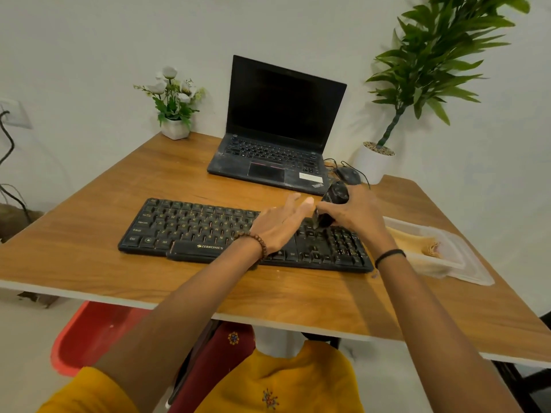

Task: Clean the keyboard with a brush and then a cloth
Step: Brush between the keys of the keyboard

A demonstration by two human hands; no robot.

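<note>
A black keyboard (190, 228) lies across the middle of the wooden table (89, 260). My right hand (354, 214) grips a black brush (334, 201) and holds its lower end down on the keys in the right part of the keyboard. My left hand (280, 225) lies flat with straight fingers on the keys just left of the brush. A yellow cloth (417, 241) sits folded in a clear plastic tray (459, 263) to the right of the keyboard.
A black open laptop (277, 138) stands behind the keyboard, with a black mouse (347, 174) to its right. A small white flower pot (176, 126) is at the back left and a tall potted plant (375, 162) at the back right. A red chair (86, 335) is below the table's edge.
</note>
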